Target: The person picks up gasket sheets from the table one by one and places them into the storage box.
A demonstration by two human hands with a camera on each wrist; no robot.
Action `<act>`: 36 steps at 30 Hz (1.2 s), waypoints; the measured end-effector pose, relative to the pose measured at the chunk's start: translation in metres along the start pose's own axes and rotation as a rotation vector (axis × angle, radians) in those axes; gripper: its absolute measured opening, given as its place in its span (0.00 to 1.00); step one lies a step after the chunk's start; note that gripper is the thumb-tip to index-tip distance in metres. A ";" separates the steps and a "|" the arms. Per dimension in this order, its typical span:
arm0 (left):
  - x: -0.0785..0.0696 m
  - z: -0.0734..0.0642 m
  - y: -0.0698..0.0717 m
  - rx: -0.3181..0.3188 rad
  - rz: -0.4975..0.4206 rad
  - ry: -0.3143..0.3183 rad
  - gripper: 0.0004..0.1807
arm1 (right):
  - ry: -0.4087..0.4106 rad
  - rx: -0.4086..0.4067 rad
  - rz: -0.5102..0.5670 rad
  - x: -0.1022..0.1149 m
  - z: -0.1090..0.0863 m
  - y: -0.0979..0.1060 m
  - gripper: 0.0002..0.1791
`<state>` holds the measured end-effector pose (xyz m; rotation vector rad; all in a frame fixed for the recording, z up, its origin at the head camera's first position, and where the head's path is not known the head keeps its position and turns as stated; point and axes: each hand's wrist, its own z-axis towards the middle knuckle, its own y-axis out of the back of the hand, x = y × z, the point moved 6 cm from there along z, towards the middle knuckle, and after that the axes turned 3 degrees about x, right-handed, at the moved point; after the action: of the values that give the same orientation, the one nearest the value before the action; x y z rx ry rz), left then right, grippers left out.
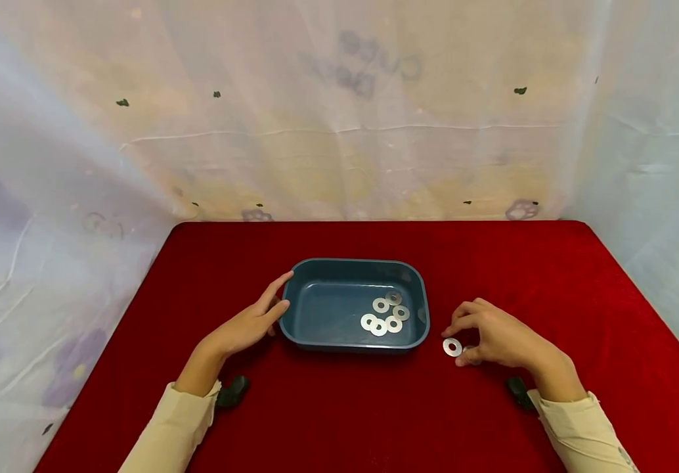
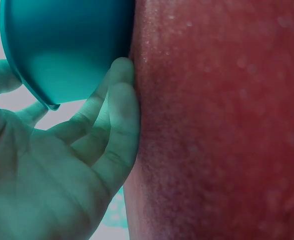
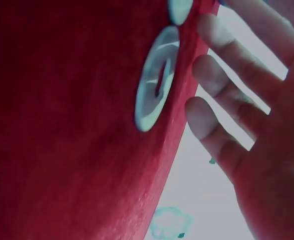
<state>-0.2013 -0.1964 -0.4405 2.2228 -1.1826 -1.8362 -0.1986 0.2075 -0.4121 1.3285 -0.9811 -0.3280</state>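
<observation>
My left hand (image 1: pixel 247 325) touches the left end of a blue rectangular tray (image 1: pixel 328 309). The left wrist view shows its thumb and a finger at the rim, with other fingers beside the tray's outer wall (image 2: pixel 72 55). Several flat metal washers (image 1: pixel 381 333) lie in the tray's right half, some overlapping. To the right of the tray, my right hand (image 1: pixel 496 335) hovers over a washer (image 1: pixel 446 344) on the red cloth. In the right wrist view its fingers (image 3: pixel 209 75) stand apart from that washer (image 3: pixel 147 102); a second washer (image 3: pixel 180 10) is partly cut off by the frame edge.
Red cloth (image 1: pixel 316 414) covers the table. Pale printed curtains (image 1: pixel 339 164) hang behind it and at both sides. A dark object (image 1: pixel 233 392) is by the left wrist, and another (image 1: pixel 519 392) by the right wrist.
</observation>
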 end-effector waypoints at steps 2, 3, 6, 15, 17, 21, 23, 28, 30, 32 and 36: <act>-0.001 0.000 0.001 -0.006 0.006 0.001 0.33 | 0.010 0.001 0.011 -0.001 0.000 0.001 0.19; -0.002 -0.001 0.002 -0.009 0.008 0.001 0.33 | 0.012 0.006 0.018 -0.002 0.000 0.001 0.19; -0.003 -0.001 0.002 -0.015 0.013 0.000 0.33 | 0.004 0.027 0.033 -0.003 0.000 0.001 0.17; -0.005 -0.002 0.003 -0.016 0.018 -0.012 0.33 | -0.011 0.085 0.102 -0.008 0.001 -0.004 0.19; -0.006 -0.003 0.003 -0.014 0.015 -0.015 0.33 | 0.018 0.095 0.111 -0.007 0.000 -0.004 0.20; -0.007 -0.002 0.003 -0.017 0.014 -0.015 0.33 | 0.059 0.112 0.135 -0.006 -0.002 -0.004 0.19; -0.006 -0.001 0.003 -0.021 0.014 -0.013 0.33 | 0.055 0.117 0.149 -0.007 -0.003 -0.004 0.19; -0.006 -0.001 0.003 -0.026 0.014 -0.014 0.32 | 0.018 0.113 0.163 -0.008 -0.003 -0.003 0.18; -0.005 -0.001 0.003 -0.025 0.021 -0.016 0.32 | 0.013 0.108 0.165 -0.008 -0.002 -0.003 0.17; -0.005 -0.001 0.003 -0.026 0.027 -0.019 0.32 | 0.006 0.100 0.164 -0.007 -0.002 -0.002 0.15; -0.005 -0.001 0.003 -0.029 0.036 -0.026 0.32 | -0.024 0.084 0.154 -0.007 -0.002 -0.004 0.14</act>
<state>-0.2022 -0.1958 -0.4353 2.1549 -1.1834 -1.8625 -0.2001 0.2122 -0.4180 1.3184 -1.1200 -0.1874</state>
